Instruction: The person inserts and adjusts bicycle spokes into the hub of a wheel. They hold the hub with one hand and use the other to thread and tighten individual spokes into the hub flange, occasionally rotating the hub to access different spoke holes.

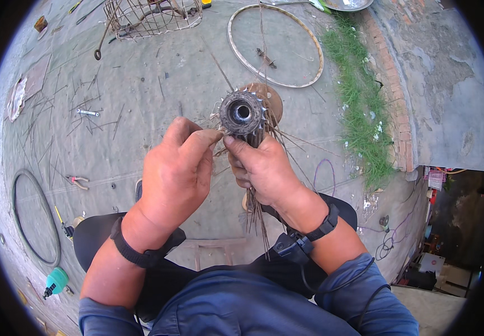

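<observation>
A dark, greasy bicycle hub (242, 113) with a toothed sprocket and a round central hole is held up in front of me. My right hand (267, 171) grips it from below, thumb against its near edge. Loose rusty spokes (257, 221) hang from the hub and fan out around that hand. My left hand (176, 168) is closed in a pinch at the hub's left edge, by the ends of some thin spokes. What lies between its fingertips is too small to make out. A rust-brown disc (274, 102) shows behind the hub.
A bare wheel rim (231, 42) and a wire basket (152, 22) lie at the far side. Scattered spokes, a wrench (88, 112), pliers (78, 181), a tyre (16, 193) and a green bottle (57, 280) are left. Grass (359, 112) borders a brick edge on the right.
</observation>
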Demonstrator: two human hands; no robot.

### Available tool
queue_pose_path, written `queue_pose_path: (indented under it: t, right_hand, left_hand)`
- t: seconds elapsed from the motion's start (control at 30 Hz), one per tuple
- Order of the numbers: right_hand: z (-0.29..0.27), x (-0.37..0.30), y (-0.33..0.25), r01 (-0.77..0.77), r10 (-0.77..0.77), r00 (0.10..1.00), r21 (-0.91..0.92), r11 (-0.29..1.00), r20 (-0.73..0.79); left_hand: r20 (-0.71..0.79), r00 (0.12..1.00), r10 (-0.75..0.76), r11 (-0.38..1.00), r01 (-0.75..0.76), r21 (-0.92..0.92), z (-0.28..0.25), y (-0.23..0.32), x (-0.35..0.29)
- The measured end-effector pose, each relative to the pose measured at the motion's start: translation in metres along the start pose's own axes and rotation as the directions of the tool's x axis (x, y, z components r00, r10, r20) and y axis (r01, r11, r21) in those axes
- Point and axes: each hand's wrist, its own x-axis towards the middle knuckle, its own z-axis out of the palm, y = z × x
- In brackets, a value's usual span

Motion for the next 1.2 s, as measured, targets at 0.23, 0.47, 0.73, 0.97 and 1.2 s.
queue_pose_path:
  t: [0.23,0.47,0.73,0.97,1.2]
  right_hand:
    - [0.001,0.000,0.001,-0.014,0.014,0.999,0.000,1.000,0.049]
    - [-0.004,0.001,0.005,0.070,-0.067,0.994,-0.027,0.997,0.081]
    - [-0.004,-0.001,0.003,0.051,-0.051,0.995,-0.006,0.999,0.090]
    - [-0.001,0.001,0.003,0.076,-0.072,0.994,-0.043,0.996,0.086]
    - [0.002,0.004,0.009,0.127,-0.120,0.991,-0.133,0.983,0.061]
  left_hand:
    - [-0.016,0.999,0.039,0.999,-0.039,-0.009,-0.004,0.001,0.003]
    - [-0.014,0.996,0.085,0.992,-0.084,0.092,-0.016,-0.008,0.008]
    - [-0.019,0.990,0.141,0.977,-0.136,0.166,-0.021,-0.016,0.012]
    - [0.003,0.986,0.167,0.973,-0.166,0.160,-0.013,-0.008,0.011]
    - [-0.010,0.993,0.119,0.987,-0.117,0.110,-0.008,0.000,0.009]
